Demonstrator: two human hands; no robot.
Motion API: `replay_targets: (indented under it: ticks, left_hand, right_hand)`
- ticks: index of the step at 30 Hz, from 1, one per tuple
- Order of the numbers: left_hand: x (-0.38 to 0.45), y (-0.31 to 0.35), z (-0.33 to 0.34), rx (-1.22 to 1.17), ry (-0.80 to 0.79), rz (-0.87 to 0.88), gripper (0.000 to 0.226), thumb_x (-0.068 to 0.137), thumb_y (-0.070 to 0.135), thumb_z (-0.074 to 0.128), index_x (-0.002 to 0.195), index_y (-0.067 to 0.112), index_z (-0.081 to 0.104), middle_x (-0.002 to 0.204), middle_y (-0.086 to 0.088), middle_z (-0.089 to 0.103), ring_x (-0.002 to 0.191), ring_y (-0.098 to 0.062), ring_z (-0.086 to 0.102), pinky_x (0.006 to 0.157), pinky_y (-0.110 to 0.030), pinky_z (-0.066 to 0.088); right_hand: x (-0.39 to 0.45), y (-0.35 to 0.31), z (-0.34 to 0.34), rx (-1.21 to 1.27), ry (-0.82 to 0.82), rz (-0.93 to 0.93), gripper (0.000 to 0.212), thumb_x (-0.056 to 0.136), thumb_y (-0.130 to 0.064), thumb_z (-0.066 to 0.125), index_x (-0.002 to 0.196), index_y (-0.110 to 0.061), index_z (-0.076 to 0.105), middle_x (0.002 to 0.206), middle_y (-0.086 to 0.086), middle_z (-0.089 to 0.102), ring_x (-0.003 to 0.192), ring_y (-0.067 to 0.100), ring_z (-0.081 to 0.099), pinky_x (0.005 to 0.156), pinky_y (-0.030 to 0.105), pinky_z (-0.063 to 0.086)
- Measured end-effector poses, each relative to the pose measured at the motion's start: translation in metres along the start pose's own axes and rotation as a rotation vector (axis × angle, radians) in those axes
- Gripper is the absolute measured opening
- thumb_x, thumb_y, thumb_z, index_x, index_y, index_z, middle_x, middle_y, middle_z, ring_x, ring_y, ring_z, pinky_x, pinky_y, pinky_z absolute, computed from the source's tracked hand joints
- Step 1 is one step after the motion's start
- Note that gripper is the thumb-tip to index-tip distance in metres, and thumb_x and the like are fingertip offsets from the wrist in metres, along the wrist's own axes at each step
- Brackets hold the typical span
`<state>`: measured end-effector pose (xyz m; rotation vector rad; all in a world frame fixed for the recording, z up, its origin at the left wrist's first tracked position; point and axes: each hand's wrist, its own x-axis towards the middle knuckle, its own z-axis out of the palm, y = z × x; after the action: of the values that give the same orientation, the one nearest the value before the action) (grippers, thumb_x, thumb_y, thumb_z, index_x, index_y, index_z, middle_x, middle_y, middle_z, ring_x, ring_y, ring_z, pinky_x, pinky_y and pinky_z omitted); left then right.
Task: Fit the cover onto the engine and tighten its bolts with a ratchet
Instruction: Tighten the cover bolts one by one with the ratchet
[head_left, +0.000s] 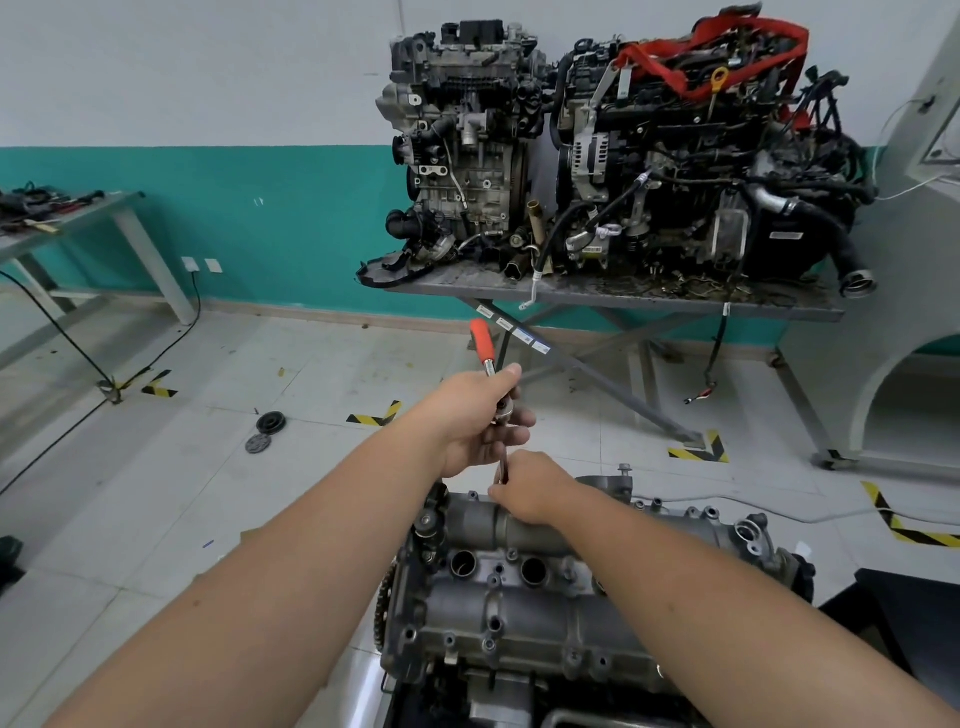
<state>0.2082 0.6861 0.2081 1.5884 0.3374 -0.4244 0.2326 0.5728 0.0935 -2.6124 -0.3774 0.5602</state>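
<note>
Gripping the ratchet (489, 368) near its chrome head, the left hand (480, 421) has its fingers curled round the tool, whose ribbed orange handle sticks up and away from the person while a thin bright extension bar (503, 467) drops straight down from the head. The right hand (530, 486) sits just below, its fingers pinched round the lower end of that bar at the far edge of the cover (519, 587); the bar's tip is hidden behind the hand. Both forearms are bare and stretched forward, the left one higher. The cover is dull grey cast aluminium, rough and stained, with two rounded lengthwise humps, two dark round wells between them and small bolt heads along its flanges; it lies on top of the engine (452, 670), directly below the hands, with a toothed sprocket (384, 603) at its left end. Behind, a grimy steel surface (623, 299) on crossed legs carries two more engines: a bare grey one (457, 145) and a black one (701, 171) draped in hoses, wiring and a red strap (670, 57). Two black discs (265, 431) lie on the pale tiled floor (156, 467), which is marked with yellow-and-black tape corners.
</note>
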Motion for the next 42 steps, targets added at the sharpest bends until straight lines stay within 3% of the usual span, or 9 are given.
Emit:
replay_targets:
  ticks: [2,4,7,17,26,29,32,35,42]
  left_hand:
    - [-0.002,-0.003,-0.002,-0.085,-0.057,-0.011,0.026,0.103,0.045,0.051,0.099,0.02,0.054,0.076,0.0,0.073,0.055,-0.013,0.066,0.044,-0.02,0.044]
    - [-0.002,-0.005,-0.003,-0.162,-0.088,-0.008,0.023,0.104,0.042,0.051,0.097,0.02,0.055,0.078,0.0,0.073,0.056,-0.013,0.065,0.045,-0.02,0.044]
    - [0.0,-0.008,-0.005,-0.247,-0.097,0.006,0.022,0.105,0.038,0.049,0.092,0.02,0.054,0.072,0.001,0.07,0.051,-0.012,0.061,0.043,-0.019,0.039]
    - [-0.007,0.045,-0.013,-0.521,-0.132,0.134,0.027,0.106,0.039,0.045,0.084,0.023,0.051,0.073,0.005,0.073,0.045,-0.005,0.057,0.038,-0.014,0.031]
    - [-0.013,0.021,0.016,-0.565,-0.349,0.068,0.014,0.103,0.024,0.043,0.093,0.021,0.053,0.084,0.002,0.073,0.054,-0.009,0.062,0.045,-0.018,0.036]
    - [-0.014,0.012,0.02,-0.628,-0.464,0.108,0.012,0.089,0.021,0.049,0.098,0.018,0.057,0.091,-0.002,0.074,0.061,-0.014,0.067,0.049,-0.022,0.043]
    - [-0.017,0.002,0.028,-0.637,-0.527,0.119,0.021,0.084,0.023,0.051,0.101,0.016,0.059,0.097,-0.005,0.075,0.064,-0.017,0.069,0.052,-0.023,0.046]
    - [-0.019,-0.008,0.035,-0.649,-0.545,0.102,0.016,0.094,0.021,0.046,0.102,0.016,0.058,0.099,-0.006,0.074,0.066,-0.017,0.069,0.053,-0.023,0.046]
    - [-0.023,-0.018,0.042,-0.69,-0.48,0.047,0.021,0.103,0.02,0.038,0.095,0.019,0.057,0.089,-0.004,0.074,0.06,-0.015,0.067,0.051,-0.021,0.043]
  right_hand:
    - [0.0,-0.002,0.002,0.0,0.024,0.002,0.018,0.093,-0.025,0.056,0.101,-0.01,0.061,0.108,0.008,0.064,0.102,0.027,0.06,0.083,0.035,0.049]
    - [0.001,-0.002,0.004,-0.007,0.056,-0.007,0.008,0.092,-0.02,0.054,0.087,-0.013,0.056,0.105,0.01,0.064,0.093,0.026,0.059,0.075,0.032,0.045]
    - [0.001,-0.002,0.005,-0.044,0.114,-0.02,0.026,0.091,-0.016,0.051,0.067,-0.019,0.041,0.088,0.008,0.059,0.079,0.025,0.051,0.067,0.029,0.036]
    - [0.0,-0.032,-0.052,0.035,0.157,-0.104,0.029,0.079,-0.014,0.059,0.055,-0.014,0.043,0.054,0.001,0.047,0.058,0.024,0.046,0.05,0.029,0.032]
    - [-0.028,0.004,-0.052,0.062,0.063,-0.041,0.012,0.081,-0.013,0.061,0.082,-0.002,0.067,0.084,0.012,0.071,0.085,0.028,0.066,0.075,0.037,0.055]
    - [-0.035,0.007,-0.048,0.061,0.048,-0.05,0.016,0.082,-0.017,0.06,0.066,-0.015,0.058,0.069,-0.002,0.061,0.077,0.022,0.059,0.063,0.029,0.046]
    - [-0.041,0.014,-0.044,0.072,0.032,-0.035,0.016,0.084,-0.02,0.058,0.069,-0.015,0.058,0.073,-0.002,0.061,0.078,0.02,0.062,0.07,0.03,0.051]
    - [-0.047,0.024,-0.042,0.036,0.015,-0.039,0.013,0.084,-0.023,0.056,0.074,-0.015,0.059,0.08,0.003,0.064,0.083,0.024,0.063,0.077,0.037,0.054]
    - [-0.062,0.037,-0.032,-0.013,0.004,0.055,0.019,0.085,-0.022,0.056,0.066,-0.022,0.055,0.071,-0.005,0.057,0.067,0.009,0.053,0.057,0.026,0.04]
